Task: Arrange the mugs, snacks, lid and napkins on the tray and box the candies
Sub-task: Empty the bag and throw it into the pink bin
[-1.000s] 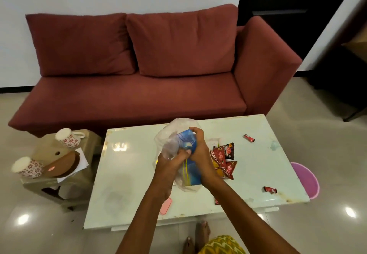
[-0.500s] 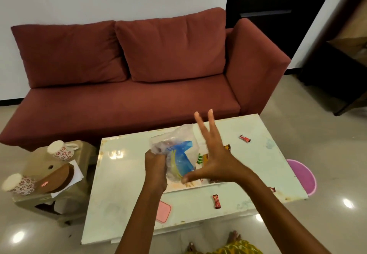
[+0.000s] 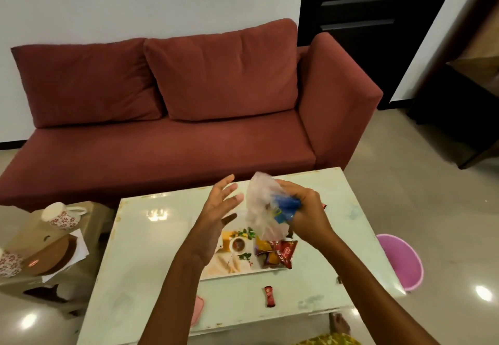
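Both hands have traded roles: the right hand [image 3: 305, 212] is now gripping the clear plastic bag [image 3: 266, 207] above the tray [image 3: 243, 265], while the left hand [image 3: 218, 215] is hovering spread-fingered, holding nothing.

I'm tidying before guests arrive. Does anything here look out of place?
Yes. A red candy lies loose on the table in front of the tray, not boxed. Both mugs sit on the side stool, the nearer one tipped on its side.
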